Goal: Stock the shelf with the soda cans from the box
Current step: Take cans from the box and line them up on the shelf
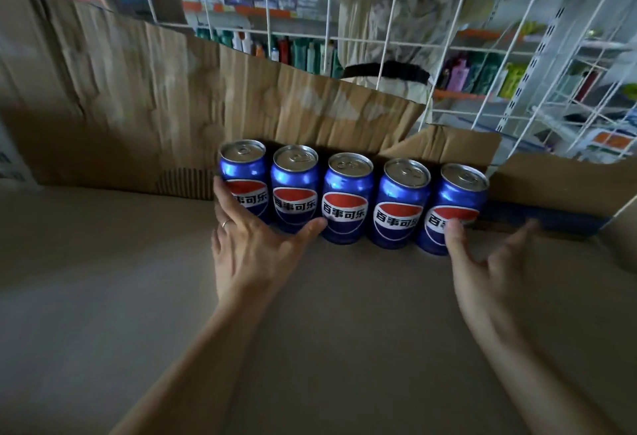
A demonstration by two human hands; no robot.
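Blue cans (348, 198) are standing upright in a row of five, side by side and touching, labels facing the camera, on a flat cardboard surface (138, 296) and backed against a torn cardboard sheet (138, 97). Left hand (255, 245) is lying open against the row's left end, fingers spread over the lower front of the first can (243, 176), thumb reaching toward the base of the third; a ring (225, 223) is showing on one finger. Right hand (482, 262) is also open, its thumb touching the label of the fifth can (455, 203), the other fingers loosely spread to the right, gripping nothing. White wire mesh (396, 21) is rising behind the cardboard. Beyond it, blurred store shelves (482, 73) are holding bottles. A cardboard flap (558, 183) is sitting to the right of the cans.
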